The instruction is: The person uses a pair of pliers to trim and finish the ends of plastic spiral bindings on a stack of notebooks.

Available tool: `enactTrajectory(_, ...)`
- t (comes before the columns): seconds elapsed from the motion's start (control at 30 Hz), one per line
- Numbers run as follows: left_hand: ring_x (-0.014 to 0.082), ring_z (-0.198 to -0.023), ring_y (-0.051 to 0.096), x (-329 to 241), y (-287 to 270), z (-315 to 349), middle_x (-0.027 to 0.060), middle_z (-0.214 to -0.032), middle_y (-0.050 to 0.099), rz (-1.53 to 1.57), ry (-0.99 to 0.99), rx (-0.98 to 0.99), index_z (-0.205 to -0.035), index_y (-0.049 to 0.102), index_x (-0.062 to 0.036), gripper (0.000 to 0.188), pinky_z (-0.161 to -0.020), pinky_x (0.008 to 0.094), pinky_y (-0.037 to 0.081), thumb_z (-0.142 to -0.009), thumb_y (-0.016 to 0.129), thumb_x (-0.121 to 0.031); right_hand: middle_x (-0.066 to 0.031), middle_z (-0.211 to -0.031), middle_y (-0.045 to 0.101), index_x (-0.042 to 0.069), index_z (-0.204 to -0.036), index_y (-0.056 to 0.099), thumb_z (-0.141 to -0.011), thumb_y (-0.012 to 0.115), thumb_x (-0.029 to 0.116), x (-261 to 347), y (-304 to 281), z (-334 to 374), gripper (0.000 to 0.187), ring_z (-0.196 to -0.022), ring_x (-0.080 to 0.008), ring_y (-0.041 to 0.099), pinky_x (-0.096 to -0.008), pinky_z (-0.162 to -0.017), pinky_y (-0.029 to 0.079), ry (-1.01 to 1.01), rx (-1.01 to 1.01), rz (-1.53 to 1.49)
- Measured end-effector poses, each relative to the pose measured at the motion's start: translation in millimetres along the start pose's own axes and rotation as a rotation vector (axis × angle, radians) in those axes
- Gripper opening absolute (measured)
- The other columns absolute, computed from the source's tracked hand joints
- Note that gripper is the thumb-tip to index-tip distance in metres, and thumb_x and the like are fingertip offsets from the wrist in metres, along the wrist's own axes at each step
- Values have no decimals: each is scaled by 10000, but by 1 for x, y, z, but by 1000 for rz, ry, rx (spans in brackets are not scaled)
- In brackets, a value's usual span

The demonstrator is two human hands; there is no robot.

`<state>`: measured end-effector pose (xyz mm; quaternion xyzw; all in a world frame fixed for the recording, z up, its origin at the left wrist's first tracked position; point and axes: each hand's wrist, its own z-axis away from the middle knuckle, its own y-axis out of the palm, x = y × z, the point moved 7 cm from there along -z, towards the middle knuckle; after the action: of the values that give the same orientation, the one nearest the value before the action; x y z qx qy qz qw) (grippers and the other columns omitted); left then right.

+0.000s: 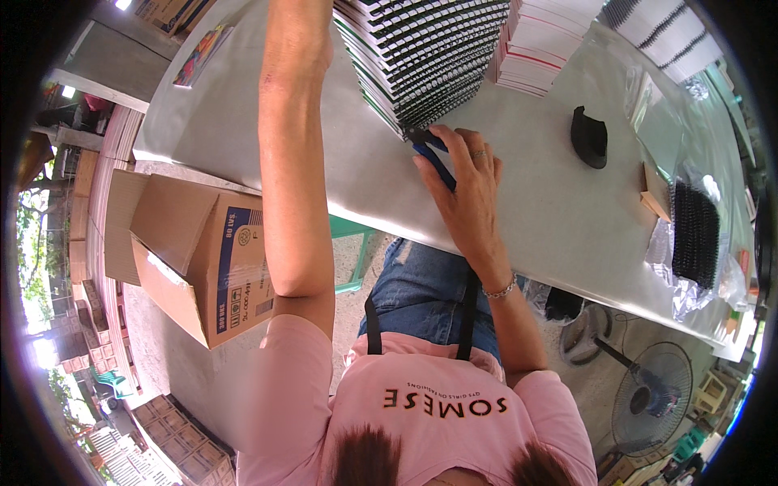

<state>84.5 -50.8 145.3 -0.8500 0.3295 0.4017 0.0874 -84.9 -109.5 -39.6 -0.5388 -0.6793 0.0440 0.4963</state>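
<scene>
My right hand [476, 198] is closed round a small pair of blue-handled pliers [438, 168], with thumb and fingers on the handles. The dark head of the pliers is at the foot of a tall stack of wire-bound notebooks [433, 61]; whether it touches them I cannot tell. Black binding loops face me along the stack's side. My left forearm [293, 105] reaches up across the table, left of the stack. Beyond the upper edge of the picture, my left hand is out of sight.
The pale table [365, 170] also bears stacked white sheets with red edges [541, 44], a black curved object [589, 138] and a black bundle of binding wire [695, 231] on clear plastic. Below the table are an open carton [190, 267] at left and a fan [648, 397] at right.
</scene>
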Motion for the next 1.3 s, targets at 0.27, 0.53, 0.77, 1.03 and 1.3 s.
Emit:
enactTrajectory(0.27, 197, -1168, 497, 6, -3, -2, 74, -1252, 574, 226, -56, 69, -1290, 571, -10, 458, -1060, 321, 348, -1013, 509, -370, -181, -914, 668, 20, -1154, 636, -975, 645, 238, -21, 1, -31, 283, -838, -332, 663, -380, -728, 500, 374, 577, -535)
enactTrajectory(0.53, 166, -1170, 497, 6, -3, -4, 53, -1251, 578, -10, -11, -42, -1317, 547, -25, 406, -1043, 300, 356, -1014, 532, -295, -149, -1106, 594, 66, -1288, 549, -948, 664, 234, 1, -16, -9, 397, -1017, -320, 568, -447, -920, 417, -45, 155, -50)
enactTrajectory(0.77, 146, -1143, 515, 14, -6, -7, 30, -1203, 598, -30, -79, -62, -1299, 564, -49, 391, -1034, 299, 359, -1010, 539, -311, -168, -1203, 534, 96, -1316, 527, -909, 703, 231, 1, -5, 8, 463, -1083, -348, 504, -501, -985, 344, -21, 5, 53)
enactTrajectory(1.03, 184, -1318, 416, 19, -23, -3, 69, -1394, 484, -98, -16, -108, -1460, 407, -90, 637, -1125, 347, 283, -1000, 547, -508, -160, -1189, 544, 111, -1311, 529, -895, 719, 239, -6, 3, 8, 475, -1072, -349, 513, -510, -979, 351, -2, -15, 5)
enactTrajectory(1.3, 348, -1427, 347, 98, -72, 122, 208, -1534, 349, -290, -357, 102, -1613, 63, -131, 1142, -1158, 536, 303, -816, 756, -566, -156, -1165, 555, 126, -1297, 543, -897, 714, 267, -12, 4, 10, 457, -1080, -347, 523, -509, -982, 357, 34, -30, 11)
